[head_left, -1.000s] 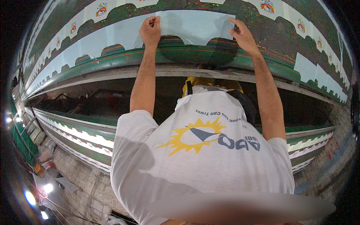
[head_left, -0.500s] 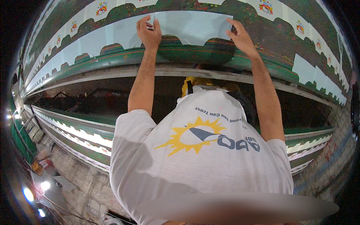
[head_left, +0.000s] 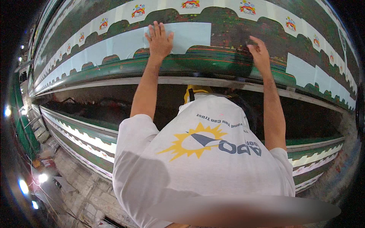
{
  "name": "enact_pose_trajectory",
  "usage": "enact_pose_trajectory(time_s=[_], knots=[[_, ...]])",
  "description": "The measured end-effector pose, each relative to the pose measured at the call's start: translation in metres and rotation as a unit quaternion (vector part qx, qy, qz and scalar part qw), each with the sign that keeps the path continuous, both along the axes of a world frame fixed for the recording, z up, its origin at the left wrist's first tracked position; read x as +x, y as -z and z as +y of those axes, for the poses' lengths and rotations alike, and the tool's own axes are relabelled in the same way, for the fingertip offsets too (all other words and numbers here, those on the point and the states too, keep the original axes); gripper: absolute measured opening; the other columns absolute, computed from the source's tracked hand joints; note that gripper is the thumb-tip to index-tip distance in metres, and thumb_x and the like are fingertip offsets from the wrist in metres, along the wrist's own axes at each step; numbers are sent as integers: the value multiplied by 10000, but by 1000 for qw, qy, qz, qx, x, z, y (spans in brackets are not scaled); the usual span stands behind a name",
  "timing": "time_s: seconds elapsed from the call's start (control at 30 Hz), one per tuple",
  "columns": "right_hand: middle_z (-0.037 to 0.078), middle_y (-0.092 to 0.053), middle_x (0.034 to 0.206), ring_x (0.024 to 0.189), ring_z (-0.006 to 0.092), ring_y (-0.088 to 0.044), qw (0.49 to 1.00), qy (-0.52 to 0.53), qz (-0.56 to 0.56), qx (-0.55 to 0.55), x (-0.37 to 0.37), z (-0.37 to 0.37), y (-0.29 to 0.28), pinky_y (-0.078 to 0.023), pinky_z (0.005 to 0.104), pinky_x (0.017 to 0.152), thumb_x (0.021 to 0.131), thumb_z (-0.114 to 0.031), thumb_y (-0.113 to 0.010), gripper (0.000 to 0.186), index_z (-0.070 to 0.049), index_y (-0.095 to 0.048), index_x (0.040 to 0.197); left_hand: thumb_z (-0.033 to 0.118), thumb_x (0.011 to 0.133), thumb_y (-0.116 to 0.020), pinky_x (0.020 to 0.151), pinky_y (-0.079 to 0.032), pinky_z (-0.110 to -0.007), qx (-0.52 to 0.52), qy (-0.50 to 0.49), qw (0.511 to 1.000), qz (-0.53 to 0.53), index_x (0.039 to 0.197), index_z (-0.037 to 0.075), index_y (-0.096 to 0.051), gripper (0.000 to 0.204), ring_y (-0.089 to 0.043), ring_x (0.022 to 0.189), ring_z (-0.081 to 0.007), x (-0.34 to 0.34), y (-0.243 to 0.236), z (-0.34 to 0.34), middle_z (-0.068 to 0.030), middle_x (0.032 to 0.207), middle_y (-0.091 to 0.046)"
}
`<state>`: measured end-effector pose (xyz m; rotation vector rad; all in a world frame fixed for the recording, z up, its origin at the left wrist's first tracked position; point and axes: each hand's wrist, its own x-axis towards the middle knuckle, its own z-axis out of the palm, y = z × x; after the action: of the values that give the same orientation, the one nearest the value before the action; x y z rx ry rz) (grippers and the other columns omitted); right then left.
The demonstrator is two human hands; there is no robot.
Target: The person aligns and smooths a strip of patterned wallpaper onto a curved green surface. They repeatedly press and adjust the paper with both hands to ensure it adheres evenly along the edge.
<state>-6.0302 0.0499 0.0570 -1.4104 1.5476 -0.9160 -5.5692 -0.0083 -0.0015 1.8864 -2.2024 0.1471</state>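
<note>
My left hand lies flat, fingers spread, on a pale blue cut piece with a scalloped near edge. Whether the piece is cloth or paper I cannot tell. It rests on a long dark green table, its straight right end exposed. Off to the right, my right hand hovers over bare tabletop with fingers loosely bent and apart, holding nothing. Similar pale blue pieces run in a row toward the left, and another pale blue piece lies right of the right hand.
Beyond them runs a row of white scalloped pieces with colourful printed motifs. The table's rounded green front edge is close to me. Another long table with pale pieces stands behind me, beside a rough floor and bright lamps.
My right hand has come away from the piece's right end. My left hand, bent-fingered before, has flattened onto the piece. The whole view has shifted a little.
</note>
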Motion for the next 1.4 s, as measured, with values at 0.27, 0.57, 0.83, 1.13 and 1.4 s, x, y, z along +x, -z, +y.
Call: enact_pose_trajectory(time_s=[0.27, 0.57, 0.83, 1.13, 1.4], knots=[[180, -482, 1575, 1434, 405, -466, 945, 51, 304, -106, -164, 21, 20, -423, 502, 1159, 1017, -111, -593, 440, -98, -583, 1456, 562, 1056, -498, 1183, -152, -766, 18, 93, 995, -16, 1605, 21, -380, 780, -201, 1555, -537, -203, -16, 33, -264, 1698, -255], [82, -575, 1504, 1385, 334, -511, 882, -23, 437, -173, -229, 51, 29, -364, 541, 1162, 974, -43, -570, 508, -119, -552, 1476, 516, 1074, -516, 1242, -83, -699, 133, 145, 976, 94, 1646, 77, -304, 751, -124, 1602, -453, -344, -47, 112, -189, 1733, -204], [72, -693, 1227, 1154, 312, -616, 921, -29, 368, -121, -244, 11, 14, -397, 552, 1035, 959, -101, -633, 325, -174, -692, 1271, 308, 1006, -693, 1267, -141, -650, 134, 201, 955, 172, 1482, 56, -553, 555, -216, 1582, -427, -415, -72, 164, -176, 1673, -329], [-5, -683, 1143, 1176, 281, -587, 929, -136, 338, -66, -242, 0, -8, -359, 541, 1039, 963, -130, -686, 87, -174, -725, 1026, 164, 962, -724, 1215, -340, -557, 162, 208, 911, 318, 1325, 49, -646, 388, -345, 1501, -468, -443, -93, 157, -240, 1588, -400], [47, -711, 1222, 1168, 320, -647, 966, -205, 111, -111, -174, 14, -33, -452, 501, 1018, 909, -81, -743, 172, -145, -703, 1063, 126, 913, -774, 1040, -488, -474, 165, 219, 863, 425, 1255, 72, -651, 367, -573, 1237, -418, -437, -95, 126, -211, 1308, -589]])
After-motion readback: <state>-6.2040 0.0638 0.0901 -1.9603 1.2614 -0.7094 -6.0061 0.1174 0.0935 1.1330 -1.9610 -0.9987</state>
